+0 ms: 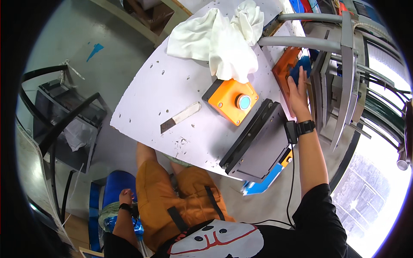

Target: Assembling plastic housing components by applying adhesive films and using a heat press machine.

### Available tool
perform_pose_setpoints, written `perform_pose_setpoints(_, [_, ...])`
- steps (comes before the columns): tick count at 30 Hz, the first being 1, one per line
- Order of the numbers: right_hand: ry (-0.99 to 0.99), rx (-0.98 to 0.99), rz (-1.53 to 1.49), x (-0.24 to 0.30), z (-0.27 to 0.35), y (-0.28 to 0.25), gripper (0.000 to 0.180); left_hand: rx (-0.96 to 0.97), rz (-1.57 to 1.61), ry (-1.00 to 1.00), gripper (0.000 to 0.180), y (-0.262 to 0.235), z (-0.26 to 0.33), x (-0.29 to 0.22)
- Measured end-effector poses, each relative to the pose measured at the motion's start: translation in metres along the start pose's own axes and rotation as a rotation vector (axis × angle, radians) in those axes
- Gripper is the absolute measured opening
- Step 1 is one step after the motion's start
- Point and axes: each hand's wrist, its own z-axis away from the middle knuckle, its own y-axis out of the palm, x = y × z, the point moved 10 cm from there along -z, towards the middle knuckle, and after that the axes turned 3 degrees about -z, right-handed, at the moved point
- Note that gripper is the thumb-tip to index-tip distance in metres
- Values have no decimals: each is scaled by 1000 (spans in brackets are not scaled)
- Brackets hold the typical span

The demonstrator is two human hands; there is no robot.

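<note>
At the far right of the table, my right hand (298, 98) reaches into an orange tray-like frame (282, 69). Its thumb and fingers close about the near edge of a shiny blue piece (303, 63), whose exact kind I cannot make out. My left hand (126, 196) hangs low at my left side, loosely curled with nothing visible in it, above a blue seat (118, 185). Between my right forearm and the table's middle stands an orange-and-black push-button box (230, 101) with a pale blue button. A dark grey flat device (260, 148) overhangs the near right table edge.
White cloths (215, 38) lie on the far part of the pale table (142, 96). A flat metal strip (180, 117) rests nearer me. Grey metal bars (309, 42) jut over the right side. A black-framed chair (47, 124) stands left. A cable (291, 189) trails from my right wrist.
</note>
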Motion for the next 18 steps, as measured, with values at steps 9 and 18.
perform_pose_setpoints(9, [18,72,-20,6,-3,2,74,1,-110,18,22,-36,-15,-34])
perform_pose_setpoints(18, [-492,198,-325,70,195,-78,52,118,-915,1075,24,53,268,-372])
